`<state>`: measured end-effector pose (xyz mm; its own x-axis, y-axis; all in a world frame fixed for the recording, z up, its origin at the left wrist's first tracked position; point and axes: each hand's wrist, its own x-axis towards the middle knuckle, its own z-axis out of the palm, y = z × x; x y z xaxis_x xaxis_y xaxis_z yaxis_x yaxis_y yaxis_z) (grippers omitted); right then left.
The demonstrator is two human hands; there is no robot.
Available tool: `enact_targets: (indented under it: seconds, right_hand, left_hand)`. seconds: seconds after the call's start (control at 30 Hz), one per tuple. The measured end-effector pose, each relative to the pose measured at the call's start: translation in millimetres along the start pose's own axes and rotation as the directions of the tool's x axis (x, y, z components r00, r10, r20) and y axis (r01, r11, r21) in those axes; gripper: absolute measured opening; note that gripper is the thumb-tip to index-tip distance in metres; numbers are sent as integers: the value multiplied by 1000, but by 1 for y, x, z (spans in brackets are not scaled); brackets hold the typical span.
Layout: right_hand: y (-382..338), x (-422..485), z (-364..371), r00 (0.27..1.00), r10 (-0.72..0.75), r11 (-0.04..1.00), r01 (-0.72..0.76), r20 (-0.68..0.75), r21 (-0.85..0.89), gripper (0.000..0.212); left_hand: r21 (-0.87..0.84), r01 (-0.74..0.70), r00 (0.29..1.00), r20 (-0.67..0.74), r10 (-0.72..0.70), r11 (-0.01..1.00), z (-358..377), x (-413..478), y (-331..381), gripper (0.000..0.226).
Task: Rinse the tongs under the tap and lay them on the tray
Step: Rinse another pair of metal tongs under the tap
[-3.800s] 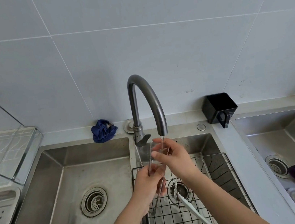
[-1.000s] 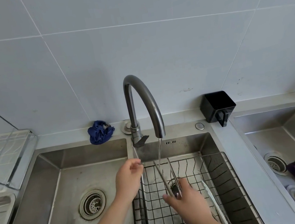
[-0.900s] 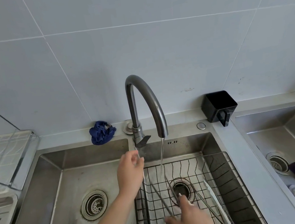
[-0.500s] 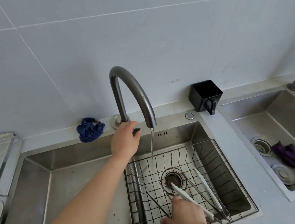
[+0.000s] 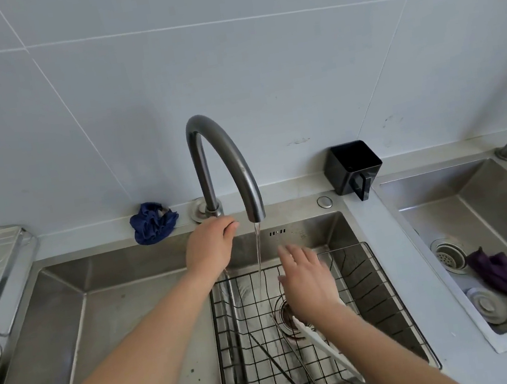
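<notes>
Tongs (image 5: 279, 364) lie flat in the wire tray (image 5: 348, 247), untouched. Left hand (image 5: 211, 246): fingers curled over the lever of the tap (image 5: 225, 160). Right hand (image 5: 306, 278): fingers spread, empty, beside the running stream. Laying step looks done; next move likely calls for shutting off the water.

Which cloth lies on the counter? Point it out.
The blue cloth, bunched left of the tap; the purple cloth lies in the right-hand sink.

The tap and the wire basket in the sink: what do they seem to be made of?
The tap looks like metal with a dark brushed finish: soft grey sheen. The wire basket seems thin metal wire, probably coated black, judging by its matt colour.
</notes>
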<state>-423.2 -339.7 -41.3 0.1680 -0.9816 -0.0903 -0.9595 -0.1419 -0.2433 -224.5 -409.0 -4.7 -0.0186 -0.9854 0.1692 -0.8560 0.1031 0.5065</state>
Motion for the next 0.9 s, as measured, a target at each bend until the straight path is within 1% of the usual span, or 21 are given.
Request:
enact_targets:
  seconds: [0.13,0.2,0.3,0.47,0.57,0.7,0.9]
  right_hand:
    - [21,28,14,989,-19,996,31,150,-78,63]
    - [27,28,26,981,-39,991,62,190,-121,63]
    - [32,24,38,984,-60,983,87,167,-161,63]
    - [34,25,43,987,-75,984,96,141,-151,64]
    - [35,24,44,987,-75,984,96,144,-149,65]
    - [36,24,44,987,-76,984,98,144,-148,65]
    - [36,25,46,988,-80,985,99,134,-141,66]
  left_hand:
    - [11,3,1000,17,-3,1000,1,4,-2,28]
    - [23,2,1000,24,-2,1000,2,6,-3,30]
    - [35,-9,999,39,8,999,2,9,-7,34]
    - [37,-15,999,44,13,999,2,12,-4,35]
    - [26,11,999,51,-12,1000,0,14,0,37]
    - [-38,54,998,37,-52,998,-4,20,6,47]
    - [-33,97,995,29,-96,995,-3,20,7,46]
